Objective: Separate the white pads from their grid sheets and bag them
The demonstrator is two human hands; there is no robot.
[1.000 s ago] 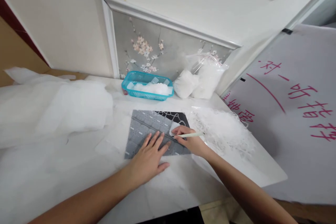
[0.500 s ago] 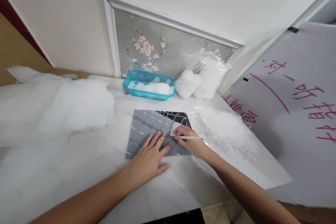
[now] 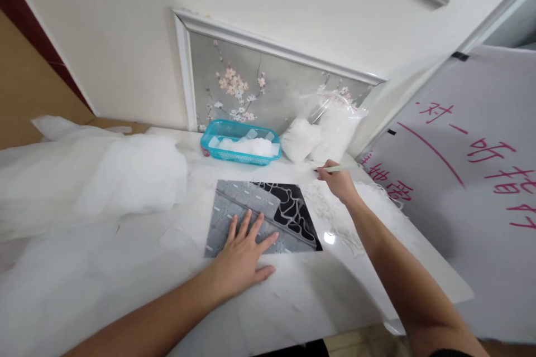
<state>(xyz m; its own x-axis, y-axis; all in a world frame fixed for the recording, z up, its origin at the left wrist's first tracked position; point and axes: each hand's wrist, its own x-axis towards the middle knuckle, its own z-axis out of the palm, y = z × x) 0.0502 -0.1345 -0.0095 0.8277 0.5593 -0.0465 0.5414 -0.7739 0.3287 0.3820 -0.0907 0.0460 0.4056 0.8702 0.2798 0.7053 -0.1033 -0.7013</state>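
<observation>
My left hand [image 3: 240, 259] lies flat with fingers spread on a grey patterned sheet [image 3: 247, 196]. The sheet has small white strips on it and rests on a black board [image 3: 295, 207], where pale looped strings show at the right side. Closed round a thin pale green stick [image 3: 341, 167], my right hand [image 3: 338, 179] is raised behind and right of the board, near the plastic bag. Its dark tip points left. A heap of white strings [image 3: 355, 206] lies on the table under and beside my right forearm.
A blue basket [image 3: 240, 157] with white pieces stands at the back. Beside it is a clear bag [image 3: 333, 128] of white material. White sheer fabric [image 3: 129, 170] covers the left. A whiteboard [image 3: 469, 206] with red writing stands at the right of the white table [image 3: 310, 301].
My right hand has moved from the grey sheet to the back right with the stick, uncovering the strings on the black board. The small white piece by its fingers is no longer seen there.
</observation>
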